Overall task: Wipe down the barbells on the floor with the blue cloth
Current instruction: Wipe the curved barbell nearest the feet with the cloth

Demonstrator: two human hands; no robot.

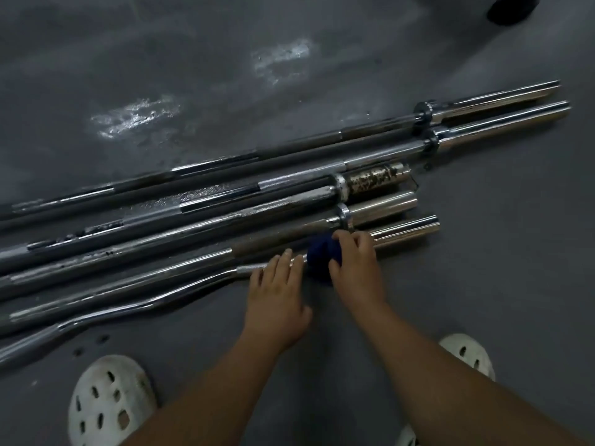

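Flooring is dark grey and matt, with pale scuffed patches toward the far left; the floor (483,284) carries every item noted.

Fingers (357,243) of the right hand (355,263) are curled round the blue cloth (317,256). The cloth is bunched over the nearest bar, a curl bar (248,269), just left of its chrome sleeve (405,229). The left hand (277,292) lies flat, fingers straight, resting on the knurled stretch of that bar immediately left of the cloth. It grips nothing.

Beyond the curl bar the other barbells (499,122) lie side by side, running from near left to far right, touching or nearly so. One shorter bar ends in a rusted sleeve (370,180). The two farthest bars reach well to the right.

Handling, as judged:
- **Cloth:** soft and light; it should conform to a round shaft when the hand closes on it.
- **Bars:** rigid steel, heavy and liable to roll. Chrome sections are probably slick, while the knurl gives purchase.
- **Hold:** steady a bar on the knurl, where the left hand now sits. Slide the cloth along the shaft; do not lift a bar.
- **Risk:** the rusted sleeve may snag or stain the cloth.

White perforated clogs (109,400) sit at near left and near right. A dark object (512,6) at the far right corner cannot be identified.
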